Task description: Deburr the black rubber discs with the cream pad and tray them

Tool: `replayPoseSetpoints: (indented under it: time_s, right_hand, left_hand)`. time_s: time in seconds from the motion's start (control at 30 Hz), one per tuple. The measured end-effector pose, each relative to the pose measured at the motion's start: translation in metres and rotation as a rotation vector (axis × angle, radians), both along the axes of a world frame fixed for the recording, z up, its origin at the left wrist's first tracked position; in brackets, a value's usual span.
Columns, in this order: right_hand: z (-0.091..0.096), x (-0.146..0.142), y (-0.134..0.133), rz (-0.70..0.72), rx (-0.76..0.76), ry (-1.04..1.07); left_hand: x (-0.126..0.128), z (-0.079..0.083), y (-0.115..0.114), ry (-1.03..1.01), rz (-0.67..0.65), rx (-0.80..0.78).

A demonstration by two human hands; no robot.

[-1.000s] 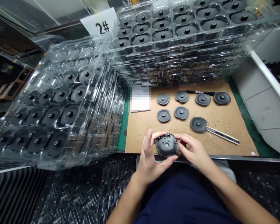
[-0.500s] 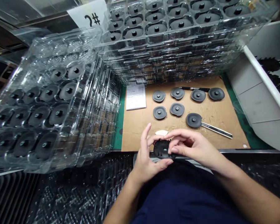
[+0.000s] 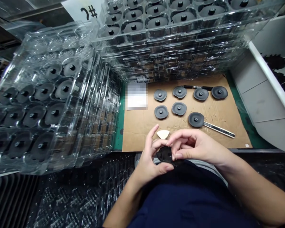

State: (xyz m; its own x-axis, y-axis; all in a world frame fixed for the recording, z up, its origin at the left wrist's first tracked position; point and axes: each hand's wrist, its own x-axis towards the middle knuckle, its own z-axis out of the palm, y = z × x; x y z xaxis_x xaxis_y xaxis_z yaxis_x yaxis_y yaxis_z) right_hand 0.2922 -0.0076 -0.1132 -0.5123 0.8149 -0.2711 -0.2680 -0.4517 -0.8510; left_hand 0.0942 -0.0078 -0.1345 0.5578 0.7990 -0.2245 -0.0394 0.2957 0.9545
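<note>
In front of my body, above the blue clothing, my left hand [image 3: 152, 158] holds a round black plastic disc [image 3: 163, 154] between its thumb and fingers, with the index finger raised. My right hand [image 3: 192, 147] is closed in a pinch over the disc's right side. What its fingertips grip there is hidden. A cream, fan-shaped piece [image 3: 163, 134] lies on the cardboard [image 3: 140, 129] just beyond my left fingers. Several dark discs with a central post, such as one disc [image 3: 161, 112], rest on that cardboard. The nearest dark disc [image 3: 196, 119] lies against a narrow white-and-black strip [image 3: 219, 129].
Stacked clear plastic trays [image 3: 102, 95] holding discs rise at the left, and another tray stack [image 3: 180, 47] stands at the back. A paper [image 3: 136, 96] and a black pen [image 3: 196, 87] lie on the cardboard. A white bin wall [image 3: 273, 82] borders the right.
The view has shifted slightly, so the cardboard sits a little higher and more of the cream piece shows. The black disc has tilted in my hands, its face now darker.
</note>
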Motion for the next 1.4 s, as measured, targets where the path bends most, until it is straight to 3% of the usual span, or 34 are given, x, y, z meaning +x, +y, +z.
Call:
replayPoseSetpoints:
  time_s: [0.2, 0.43, 0.63, 0.73, 1.2, 1.4]
  right_hand:
    - [0.002, 0.002, -0.004, -0.048, -0.024, -0.046]
    - [-0.003, 0.006, -0.013, -0.279, 0.01, -0.112]
    - [0.007, 0.007, -0.018, -0.291, 0.28, -0.445]
    - [0.012, 0.006, -0.017, -0.275, 0.365, -0.506]
    - [0.02, 0.004, -0.015, -0.234, 0.462, -0.623]
    - [0.015, 0.001, -0.02, -0.249, 0.36, -0.53]
  left_hand:
    - [0.004, 0.0, 0.001, -0.01, 0.015, 0.053]
    - [0.005, 0.007, 0.004, 0.068, 0.092, 0.262]
    - [0.007, 0.012, 0.006, 0.203, 0.145, 0.482]
    - [0.009, 0.014, 0.007, 0.285, 0.177, 0.628]
    - [0.001, 0.02, 0.011, 0.489, 0.084, 1.037]
    - [0.003, 0.016, 0.007, 0.535, 0.068, 1.109]
